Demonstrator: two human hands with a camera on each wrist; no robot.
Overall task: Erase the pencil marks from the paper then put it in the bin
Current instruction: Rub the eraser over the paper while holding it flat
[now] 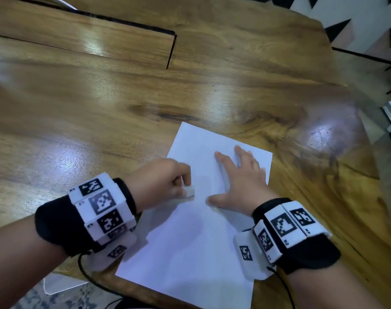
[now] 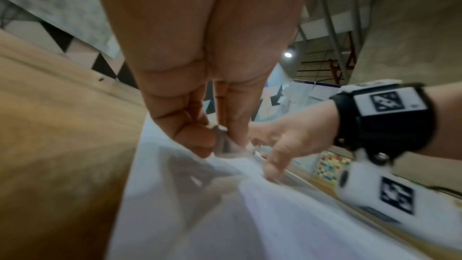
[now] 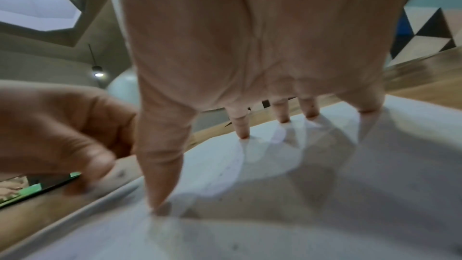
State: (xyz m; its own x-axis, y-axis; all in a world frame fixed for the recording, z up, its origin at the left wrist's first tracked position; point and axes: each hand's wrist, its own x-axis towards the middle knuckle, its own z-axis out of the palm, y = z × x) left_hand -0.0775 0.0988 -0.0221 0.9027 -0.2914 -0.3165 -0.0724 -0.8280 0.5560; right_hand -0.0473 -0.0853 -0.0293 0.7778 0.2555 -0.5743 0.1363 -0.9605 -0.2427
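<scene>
A white paper [image 1: 190,241] lies flat on the wooden table [image 1: 101,108], close to the near edge and toward the right side, its near corners reaching that edge. The right hand [image 1: 241,184] rests on the far half of the paper with fingers [image 3: 242,126] straight and spread, tips and thumb pressing the sheet down; the right wrist view shows each fingertip in contact with the surface. The left hand [image 1: 161,181] sits at the paper's left edge, fingers curled, pinching a small pale eraser [image 1: 190,192] between thumb and fingertips. The eraser's lower end touches the paper just beside the right thumb; the left wrist view shows the same pinch, with the eraser [image 2: 225,143] held against the sheet. The left hand and eraser are blurred in all three views. No pencil marks can be made out with certainty; only faint specks show on the sheet in the right wrist view. Each wrist carries a black band with white coded marker blocks [image 1: 101,208], and a dark cable [image 1: 90,277] hangs off the left band over the near edge. A dark slot [image 1: 171,50] cuts the tabletop toward the far left. A tiled floor [image 1: 368,18] with black triangles shows past the far right corner.
</scene>
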